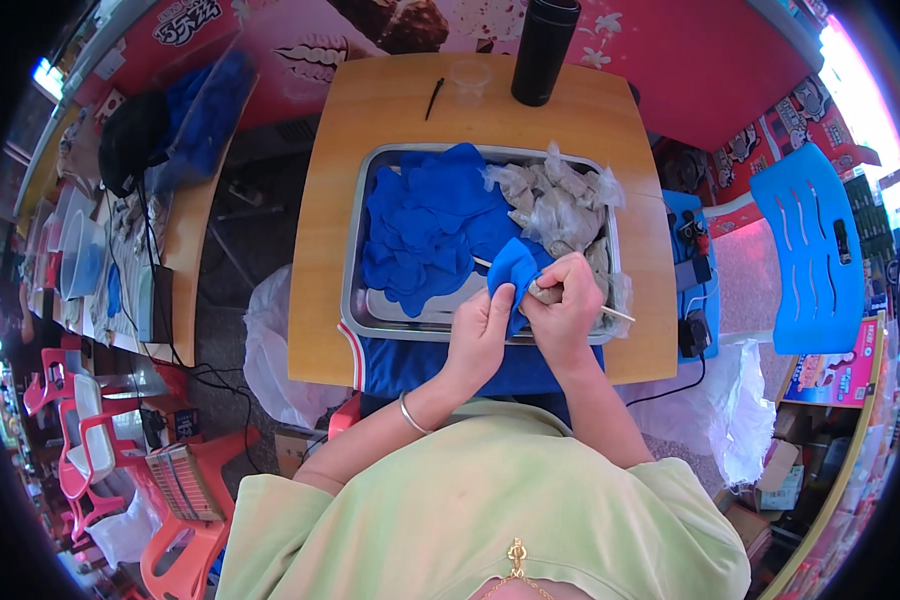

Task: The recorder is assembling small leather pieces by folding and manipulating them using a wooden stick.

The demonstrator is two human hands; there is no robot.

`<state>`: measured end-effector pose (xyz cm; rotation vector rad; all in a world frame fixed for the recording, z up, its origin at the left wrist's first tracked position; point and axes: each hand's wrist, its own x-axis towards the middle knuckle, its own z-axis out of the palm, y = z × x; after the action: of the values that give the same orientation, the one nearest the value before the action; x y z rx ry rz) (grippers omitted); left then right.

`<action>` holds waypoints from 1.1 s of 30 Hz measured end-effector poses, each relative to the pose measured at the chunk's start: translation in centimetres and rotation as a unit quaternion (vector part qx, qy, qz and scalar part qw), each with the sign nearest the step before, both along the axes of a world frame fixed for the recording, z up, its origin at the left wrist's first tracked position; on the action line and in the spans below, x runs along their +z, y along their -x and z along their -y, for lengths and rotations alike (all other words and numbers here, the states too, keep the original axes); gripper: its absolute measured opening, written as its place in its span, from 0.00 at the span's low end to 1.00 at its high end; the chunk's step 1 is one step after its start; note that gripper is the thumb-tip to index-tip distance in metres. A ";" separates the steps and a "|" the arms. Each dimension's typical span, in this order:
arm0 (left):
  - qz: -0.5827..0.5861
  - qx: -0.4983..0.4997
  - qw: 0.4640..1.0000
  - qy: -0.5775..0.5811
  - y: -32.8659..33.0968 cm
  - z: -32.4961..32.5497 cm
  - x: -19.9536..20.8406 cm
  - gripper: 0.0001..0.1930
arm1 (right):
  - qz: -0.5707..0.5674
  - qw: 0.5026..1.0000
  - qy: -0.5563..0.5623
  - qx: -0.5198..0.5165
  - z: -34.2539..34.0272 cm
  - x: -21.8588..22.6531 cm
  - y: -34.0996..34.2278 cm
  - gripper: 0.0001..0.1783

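My left hand [478,332] is closed on a piece of blue cloth [511,268], thumb pressed against its near side. Close beside it, my right hand [568,308] pinches a small greyish bundle at the cloth's edge. A thin pale stick [618,314] passes by both hands; one end sticks out to the right, the other shows left of the cloth. Both hands are over the near right part of a metal tray [348,290]. A heap of blue cloth pieces [425,225] fills its left side. Greyish bundles in clear plastic [560,205] lie on its right.
The tray stands on a wooden table [322,200]. Behind it are a black bottle [546,55], a clear cup [470,78] and a thin black rod [434,99]. A blue chair [808,250] stands at right, a cluttered side table [192,245] at left.
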<state>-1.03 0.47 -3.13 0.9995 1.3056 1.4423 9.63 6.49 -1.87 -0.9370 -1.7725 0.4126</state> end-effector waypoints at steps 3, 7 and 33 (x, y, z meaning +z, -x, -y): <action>-0.049 -0.021 0.999 -0.009 0.7 -0.4 -0.3 0.19 | 0.026 0.998 0.050 -0.018 -0.2 0.3 0.2 0.17; -0.019 -0.040 0.999 -0.012 1.5 -0.7 -0.7 0.14 | -0.049 0.966 0.248 0.058 -0.7 -0.8 -0.4 0.16; 0.071 -0.062 0.995 0.003 2.8 -2.0 -0.1 0.24 | -0.157 0.842 0.492 0.155 -0.4 1.4 -1.3 0.25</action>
<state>-3.79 2.47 -3.23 0.9393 1.1239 1.3872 10.89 6.91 -0.49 -1.1570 -1.3483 1.6975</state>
